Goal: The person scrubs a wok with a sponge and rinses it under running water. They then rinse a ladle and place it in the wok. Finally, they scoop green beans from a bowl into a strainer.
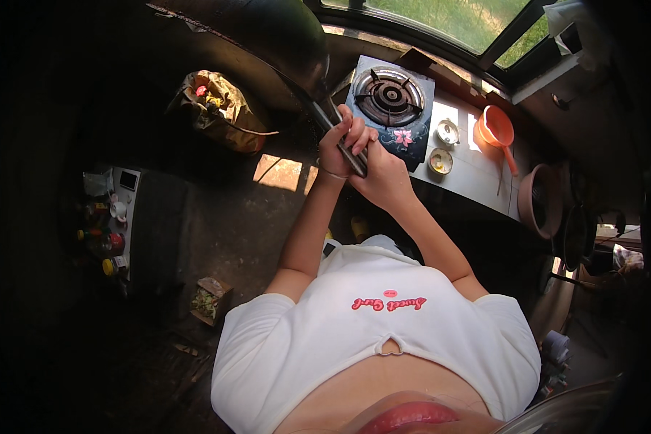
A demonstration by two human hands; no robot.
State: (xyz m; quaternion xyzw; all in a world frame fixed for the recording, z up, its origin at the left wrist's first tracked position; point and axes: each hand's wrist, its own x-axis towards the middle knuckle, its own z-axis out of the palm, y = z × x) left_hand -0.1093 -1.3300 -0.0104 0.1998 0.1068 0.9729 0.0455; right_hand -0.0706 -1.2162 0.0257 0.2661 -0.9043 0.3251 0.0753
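Both hands grip the long metal handle (326,116) of a large dark wok (282,38), which is raised and tilted at the upper left. My left hand (337,144) wraps the handle nearer the pan. Closer to my body, my right hand (384,169) closes around the handle's end. A second thin rod lies beside the handle in my left hand; what it belongs to is hidden. The wok's inside is turned out of sight. Just right of my hands is a single-burner gas stove (393,95) with nothing on its pan supports.
On the white-tiled counter (472,182) are two small bowls (440,161) and an orange water scoop (496,127). A pink basin (527,203) stands farther right. A crumpled bag (225,116) is at the left. A low cabinet (154,228) carries several jars. A box of vegetable scraps (210,301) sits on the floor.
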